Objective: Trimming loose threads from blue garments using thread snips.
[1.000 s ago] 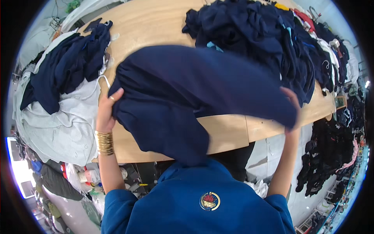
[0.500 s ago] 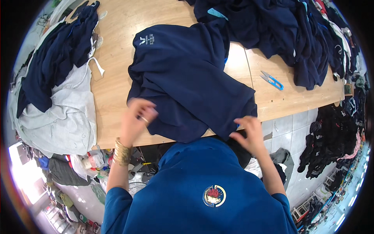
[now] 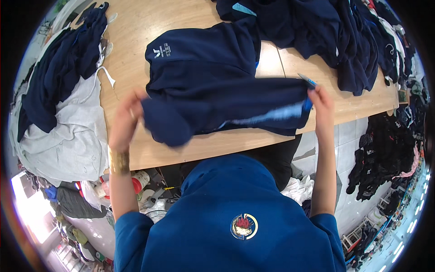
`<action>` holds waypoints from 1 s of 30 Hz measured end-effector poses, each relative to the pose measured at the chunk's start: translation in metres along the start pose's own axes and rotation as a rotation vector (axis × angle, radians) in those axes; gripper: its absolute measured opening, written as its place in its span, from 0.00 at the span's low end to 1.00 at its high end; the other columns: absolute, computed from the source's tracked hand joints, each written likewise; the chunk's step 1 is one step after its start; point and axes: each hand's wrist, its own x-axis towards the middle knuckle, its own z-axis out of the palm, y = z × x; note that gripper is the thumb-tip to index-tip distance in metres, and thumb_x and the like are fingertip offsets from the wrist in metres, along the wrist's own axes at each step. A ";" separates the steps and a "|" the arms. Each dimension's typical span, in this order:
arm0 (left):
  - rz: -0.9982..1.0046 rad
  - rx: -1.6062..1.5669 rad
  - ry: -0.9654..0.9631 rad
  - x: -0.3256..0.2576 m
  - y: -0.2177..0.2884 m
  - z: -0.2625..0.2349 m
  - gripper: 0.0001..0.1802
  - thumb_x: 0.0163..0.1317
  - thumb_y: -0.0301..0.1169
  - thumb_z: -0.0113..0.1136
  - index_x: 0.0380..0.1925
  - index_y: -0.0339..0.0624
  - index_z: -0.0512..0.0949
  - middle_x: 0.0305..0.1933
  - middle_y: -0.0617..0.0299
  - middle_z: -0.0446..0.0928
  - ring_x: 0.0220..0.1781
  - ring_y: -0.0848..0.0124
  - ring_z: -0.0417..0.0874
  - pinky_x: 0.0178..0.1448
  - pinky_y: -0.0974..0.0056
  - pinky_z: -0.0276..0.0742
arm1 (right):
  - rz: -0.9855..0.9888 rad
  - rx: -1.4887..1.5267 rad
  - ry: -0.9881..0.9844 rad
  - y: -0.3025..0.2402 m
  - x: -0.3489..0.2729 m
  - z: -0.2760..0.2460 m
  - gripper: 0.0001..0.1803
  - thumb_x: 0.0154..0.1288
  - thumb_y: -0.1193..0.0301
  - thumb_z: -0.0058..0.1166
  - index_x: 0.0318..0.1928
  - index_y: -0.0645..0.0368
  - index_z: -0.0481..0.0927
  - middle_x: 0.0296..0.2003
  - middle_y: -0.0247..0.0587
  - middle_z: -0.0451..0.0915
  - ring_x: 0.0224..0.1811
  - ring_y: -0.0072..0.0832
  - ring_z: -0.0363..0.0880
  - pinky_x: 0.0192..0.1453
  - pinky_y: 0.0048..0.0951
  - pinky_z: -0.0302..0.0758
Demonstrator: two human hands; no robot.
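Note:
A navy garment (image 3: 204,59) with a small pale print near its far left corner lies on the table in front of me. Its near part is raised and stretched sideways between my hands, and a light-blue strip shows along the underside. My left hand (image 3: 127,120), blurred by motion, is closed on the left end of this cloth, where a flap hangs down. At the right end, the fingers of my right hand (image 3: 321,97) pinch the edge beside a bright blue patch. Thread snips (image 3: 307,80) with a blue handle lie just beyond that hand, which partly covers them.
More navy garments (image 3: 303,27) are heaped at the table's far right. On the left, navy clothing (image 3: 63,77) lies over a pale grey cloth (image 3: 72,140). A white strip (image 3: 106,75) lies beside it. The wooden table's (image 3: 181,156) near edge runs before my body; black clothes (image 3: 380,154) are piled lower right.
My hands have moved apart and taken hold of the garment's near part, lifting and spreading it sideways. The light-blue strip has come into sight. My right hand now covers part of the snips.

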 end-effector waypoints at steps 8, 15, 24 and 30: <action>0.002 0.285 0.429 0.034 -0.002 0.001 0.22 0.65 0.37 0.48 0.58 0.46 0.66 0.57 0.60 0.70 0.60 0.70 0.68 0.61 0.65 0.61 | -0.168 -0.414 0.072 0.020 0.017 0.010 0.13 0.61 0.71 0.51 0.46 0.59 0.75 0.34 0.37 0.77 0.37 0.22 0.74 0.41 0.22 0.71; -0.083 0.443 0.500 -0.006 -0.034 0.008 0.19 0.65 0.36 0.49 0.53 0.41 0.69 0.51 0.56 0.72 0.50 0.72 0.73 0.56 0.68 0.67 | 0.090 -0.320 0.018 0.035 -0.010 -0.010 0.12 0.61 0.71 0.51 0.45 0.59 0.76 0.28 0.34 0.77 0.32 0.18 0.75 0.39 0.21 0.71; -0.078 0.601 0.392 -0.003 -0.046 0.009 0.17 0.64 0.38 0.51 0.46 0.37 0.74 0.44 0.58 0.75 0.44 0.71 0.77 0.51 0.68 0.70 | -0.026 -0.314 0.044 0.052 0.015 0.015 0.10 0.58 0.70 0.54 0.41 0.59 0.78 0.27 0.36 0.77 0.29 0.20 0.75 0.36 0.21 0.71; 0.200 0.776 0.515 0.015 -0.027 0.043 0.16 0.59 0.34 0.57 0.45 0.39 0.75 0.44 0.57 0.75 0.44 0.66 0.77 0.51 0.65 0.69 | 0.029 -0.543 0.119 0.049 0.032 0.039 0.11 0.57 0.68 0.56 0.38 0.60 0.79 0.24 0.39 0.78 0.27 0.26 0.76 0.34 0.26 0.71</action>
